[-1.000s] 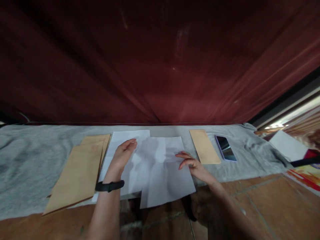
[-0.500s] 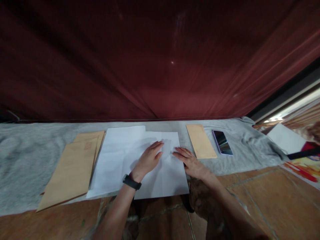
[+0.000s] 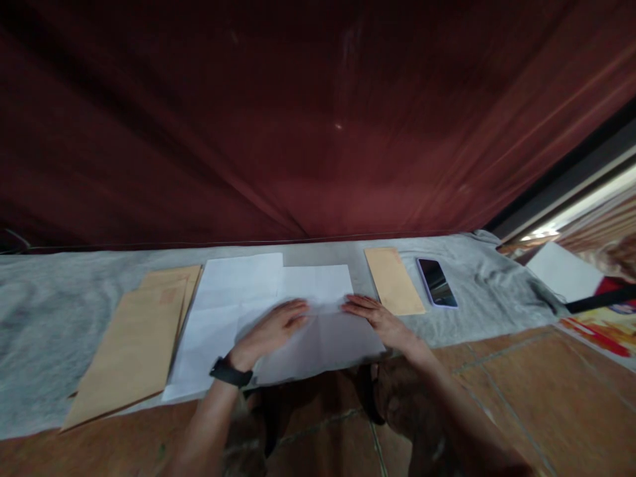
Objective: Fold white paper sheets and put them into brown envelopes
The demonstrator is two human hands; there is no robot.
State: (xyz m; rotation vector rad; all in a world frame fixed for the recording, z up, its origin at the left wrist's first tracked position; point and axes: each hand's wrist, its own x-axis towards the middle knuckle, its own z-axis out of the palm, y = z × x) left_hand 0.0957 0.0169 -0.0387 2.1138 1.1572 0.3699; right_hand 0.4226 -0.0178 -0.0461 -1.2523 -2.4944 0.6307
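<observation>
Head view: The work area is a grey cloth (image 3: 40, 324) on a narrow surface. A creased white sheet (image 3: 325, 348) lies directly beneath both hands, its near edge reaching the front edge of the cloth. The left hand (image 3: 275, 326) rests on the left part of this sheet, fingers extended and held together, pointing right. The right hand (image 3: 380, 322) lies across the right edge of the same sheet, fingers extended toward the left hand. A short gap separates the two sets of fingertips. Neither hand is clenched, and no grasped object is visible in either; the right thumb cannot be made out.

Count of items:
- White sheets on the cloth: two. The second sheet (image 3: 233, 281), also creased, adjoins the first on the left; whether their edges overlap cannot be told.
- Brown envelopes, left of the sheets: a pile (image 3: 126, 348) with at least two visible, offset from each other; the exact number cannot be told.
- Brown envelope, right of the sheets: one single envelope (image 3: 396, 283), beyond the right hand and not touching it.
- Phone (image 3: 437, 283): one, just right of the single envelope, dark screen upward, purple edge.
- Black wristband (image 3: 231, 372): one, on the left wrist.

A dark red curtain (image 3: 318, 146) stands behind the cloth. Brown tiles (image 3: 536, 377) cover the floor in front.
</observation>
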